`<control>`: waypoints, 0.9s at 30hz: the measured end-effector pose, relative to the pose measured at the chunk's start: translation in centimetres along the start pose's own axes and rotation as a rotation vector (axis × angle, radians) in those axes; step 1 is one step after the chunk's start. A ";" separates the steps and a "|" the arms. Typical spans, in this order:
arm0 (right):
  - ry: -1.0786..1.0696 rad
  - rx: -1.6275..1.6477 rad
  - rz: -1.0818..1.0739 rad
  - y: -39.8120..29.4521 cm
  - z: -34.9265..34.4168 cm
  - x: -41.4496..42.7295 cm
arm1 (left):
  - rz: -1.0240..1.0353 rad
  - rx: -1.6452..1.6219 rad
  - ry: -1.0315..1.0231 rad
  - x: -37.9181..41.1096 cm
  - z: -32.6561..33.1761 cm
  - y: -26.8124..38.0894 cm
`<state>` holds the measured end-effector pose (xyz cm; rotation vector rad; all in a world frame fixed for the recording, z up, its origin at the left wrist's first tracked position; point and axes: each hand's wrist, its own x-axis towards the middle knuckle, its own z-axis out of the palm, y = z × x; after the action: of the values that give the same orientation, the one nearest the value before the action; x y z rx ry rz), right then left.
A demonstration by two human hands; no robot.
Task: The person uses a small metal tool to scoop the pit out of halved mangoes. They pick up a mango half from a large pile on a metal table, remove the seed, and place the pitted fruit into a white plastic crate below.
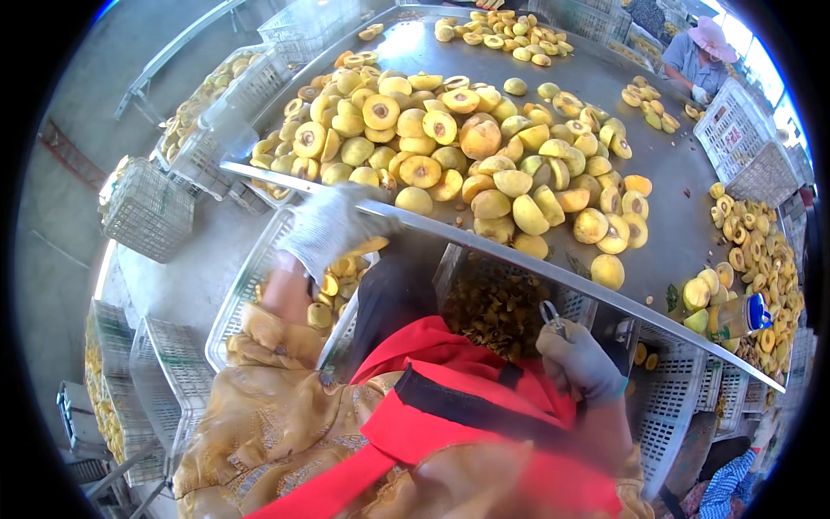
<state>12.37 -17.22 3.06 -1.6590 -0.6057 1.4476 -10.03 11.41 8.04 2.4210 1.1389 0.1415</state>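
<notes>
My left hand (337,224), in a pale knit glove and blurred, is above a white crate (227,305) holding halved yellow fruit. A yellow fruit piece (369,246) shows just under its fingers; whether they grip it is unclear. My right hand (580,360), also gloved, is closed around a small tool with a metal loop (550,313) pointing up, over my red apron (480,396). Beyond the metal table's near edge (493,256) lies a large heap of halved yellow fruit (421,143), with brown centres showing in several.
A crate of dark scraps (496,311) stands below the table edge. On the table's right lie a clear jar with a blue lid (736,316) and more fruit (758,246). Crates (149,207) stand at left. A person in a pink hat (703,55) works at far right.
</notes>
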 end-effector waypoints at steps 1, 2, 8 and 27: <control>0.001 0.052 0.003 0.2 -0.1 -0.1 | -0.020 0.129 0.205 0.9 0.1 -2.3; -0.029 0.102 0.002 0.1 -0.2 0.1 | -0.083 0.165 0.249 1.6 -0.4 -3.0; 0.049 0.064 -0.033 -0.5 1.5 1.4 | -0.066 0.362 0.207 8.9 3.5 -8.1; 0.050 0.088 -0.160 -2.1 2.1 0.1 | 0.227 -1.499 0.266 6.0 4.8 -7.0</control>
<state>10.66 -15.46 4.78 -1.5381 -0.6236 1.2959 -9.65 18.08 0.09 1.1394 0.4434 0.9924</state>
